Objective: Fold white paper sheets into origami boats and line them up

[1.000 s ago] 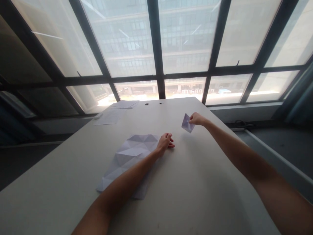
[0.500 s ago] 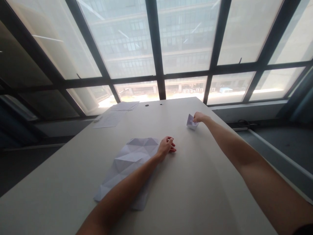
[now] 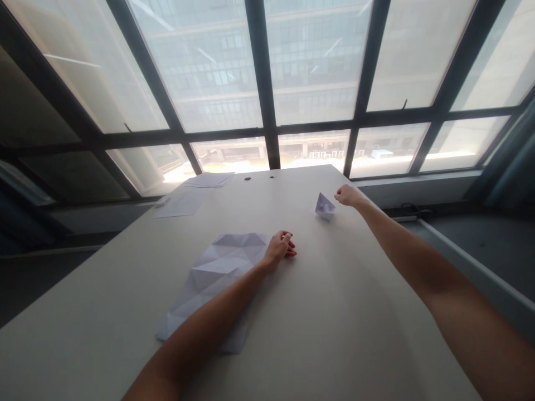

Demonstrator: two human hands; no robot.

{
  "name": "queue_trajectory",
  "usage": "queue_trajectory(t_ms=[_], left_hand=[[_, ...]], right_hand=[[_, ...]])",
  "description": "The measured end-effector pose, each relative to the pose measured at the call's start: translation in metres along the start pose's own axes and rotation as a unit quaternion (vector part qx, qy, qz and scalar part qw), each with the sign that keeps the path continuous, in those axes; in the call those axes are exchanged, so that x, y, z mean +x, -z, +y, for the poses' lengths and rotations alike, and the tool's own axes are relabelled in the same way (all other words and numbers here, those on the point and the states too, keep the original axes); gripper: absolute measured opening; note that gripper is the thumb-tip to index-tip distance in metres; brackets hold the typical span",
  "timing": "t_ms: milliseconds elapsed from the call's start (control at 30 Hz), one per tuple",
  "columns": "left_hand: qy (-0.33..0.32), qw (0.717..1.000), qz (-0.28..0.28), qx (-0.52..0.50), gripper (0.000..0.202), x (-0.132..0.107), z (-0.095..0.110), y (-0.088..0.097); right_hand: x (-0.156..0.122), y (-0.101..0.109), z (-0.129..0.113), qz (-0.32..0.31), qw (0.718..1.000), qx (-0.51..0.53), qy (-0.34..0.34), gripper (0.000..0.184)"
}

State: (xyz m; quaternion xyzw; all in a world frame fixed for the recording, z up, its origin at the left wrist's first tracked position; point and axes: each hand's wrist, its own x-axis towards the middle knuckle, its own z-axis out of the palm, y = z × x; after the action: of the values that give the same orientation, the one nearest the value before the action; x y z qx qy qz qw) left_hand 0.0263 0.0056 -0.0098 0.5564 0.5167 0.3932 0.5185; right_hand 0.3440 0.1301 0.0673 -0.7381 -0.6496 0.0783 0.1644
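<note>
My left hand rests on the table beside the upper right corner of a large white sheet of creased paper. Its fingers are loosely bent and apart, with nothing visible in them. The left forearm covers part of the creased sheet. Farther off to the right stands a small folded paper piece, pointed at the top, with small pale bits or folds inside that I cannot make out. My right hand hovers just right of it, apart from it, fingers curled together and seemingly holding nothing.
Flat paper sheets lie at the far left of the white table. Two small dark holes, one being a round opening, sit near the far edge. Dark-framed windows rise behind the table.
My right hand has let go of the folded paper piece and moved slightly away to the right. My left hand stays where it was on the table. The view has shifted a little.
</note>
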Motion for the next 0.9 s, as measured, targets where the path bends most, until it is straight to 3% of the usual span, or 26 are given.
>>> queue_trajectory(t_ms=[100, 267, 367, 533, 900], left_hand=[[-0.002, 1.000, 0.001, 0.003, 0.018, -0.002, 0.001, -0.001], [-0.004, 1.000, -0.001, 0.011, 0.017, -0.003, 0.000, -0.001], [-0.001, 1.000, 0.001, 0.010, 0.017, -0.002, -0.001, -0.001], [-0.003, 1.000, -0.002, 0.015, 0.013, -0.002, 0.000, -0.001], [0.003, 1.000, -0.005, 0.009, 0.013, -0.003, 0.001, 0.000]], right_hand=[[-0.016, -0.003, 0.013, -0.022, 0.999, 0.029, 0.019, 0.019], [-0.043, -0.024, 0.020, -0.158, 0.986, 0.051, -0.007, 0.025], [-0.050, -0.041, 0.017, -0.155, 0.986, 0.064, -0.002, 0.026], [-0.046, -0.058, 0.017, -0.093, 0.994, 0.060, -0.008, 0.023], [-0.039, -0.069, 0.019, -0.077, 0.994, 0.080, -0.001, 0.022]])
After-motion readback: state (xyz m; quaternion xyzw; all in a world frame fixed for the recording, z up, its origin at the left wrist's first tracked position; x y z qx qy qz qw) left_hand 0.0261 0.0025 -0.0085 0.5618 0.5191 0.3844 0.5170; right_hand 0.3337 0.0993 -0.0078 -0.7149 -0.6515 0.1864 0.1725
